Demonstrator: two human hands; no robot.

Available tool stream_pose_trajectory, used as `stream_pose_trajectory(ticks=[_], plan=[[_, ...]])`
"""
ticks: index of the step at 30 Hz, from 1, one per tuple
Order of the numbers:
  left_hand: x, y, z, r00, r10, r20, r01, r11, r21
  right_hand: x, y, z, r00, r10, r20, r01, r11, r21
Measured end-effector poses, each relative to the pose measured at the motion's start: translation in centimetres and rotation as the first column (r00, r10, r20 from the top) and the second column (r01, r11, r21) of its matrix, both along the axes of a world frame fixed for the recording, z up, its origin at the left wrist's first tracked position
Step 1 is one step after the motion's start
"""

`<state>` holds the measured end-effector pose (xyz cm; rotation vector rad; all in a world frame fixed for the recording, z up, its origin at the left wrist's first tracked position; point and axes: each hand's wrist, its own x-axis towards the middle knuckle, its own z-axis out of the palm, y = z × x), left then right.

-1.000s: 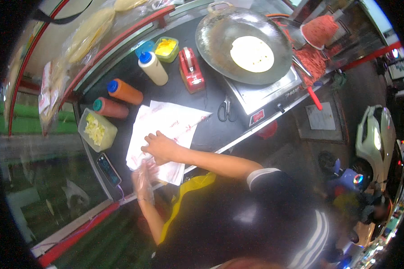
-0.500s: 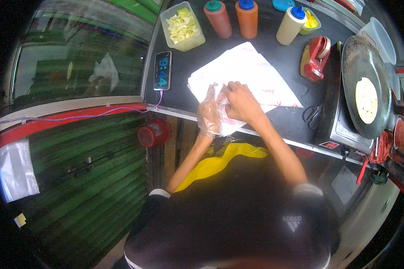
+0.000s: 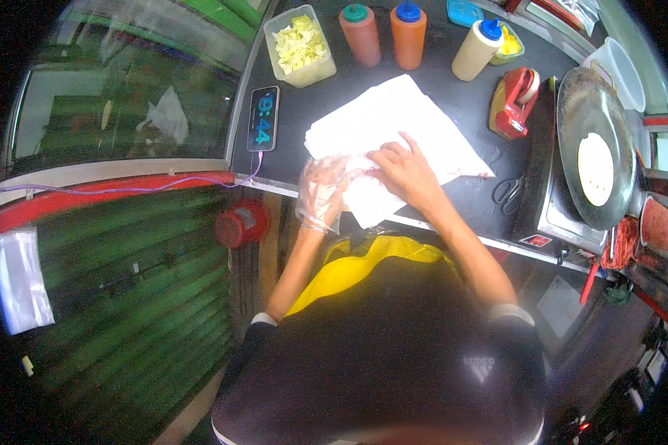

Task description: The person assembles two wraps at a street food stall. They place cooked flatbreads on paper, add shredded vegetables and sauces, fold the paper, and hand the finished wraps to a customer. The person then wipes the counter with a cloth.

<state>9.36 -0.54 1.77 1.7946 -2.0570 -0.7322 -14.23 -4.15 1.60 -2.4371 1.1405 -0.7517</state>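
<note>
My left hand (image 3: 323,184) wears a loose clear plastic glove (image 3: 319,211), wrinkled around the wrist. Its fingers look stretched out to the right, though the plastic blurs them. My bare right hand (image 3: 407,172) reaches in from the other side, thumb and fingers closed at the glove's fingertip end. Both hands are over a fanned stack of white paper sheets (image 3: 401,104) on the black counter. One corner of the paper hangs over the counter's front edge, between my forearms.
Behind the paper stand a tub of chopped lettuce (image 3: 300,48), red (image 3: 361,41) and orange (image 3: 408,41) sauce bottles and a cream one (image 3: 476,55). A phone (image 3: 263,119) lies left. Rightward are a tape dispenser (image 3: 513,104), scissors (image 3: 508,194) and a griddle (image 3: 571,126) bearing a flatbread (image 3: 595,170).
My left hand has moved left and turned, its fingers now pointing right instead of up. My right hand stays close to its fingertips. The view has shifted slightly.
</note>
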Motion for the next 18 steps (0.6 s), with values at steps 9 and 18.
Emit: stream_pose_trajectory(ticks=[9,18], plan=[[1.4,-8.3,-1.1,0.961,0.267,0.078,-0.278,0.936,0.216,-0.9,-9.5,2.2,0.939,0.217,-0.266,-0.161,0.963,0.217],[0.4,-16.0,-0.6,0.988,0.011,0.153,-0.024,0.996,0.082,2.4,-5.6,-1.0,0.974,0.118,-0.192,-0.123,0.992,-0.012]])
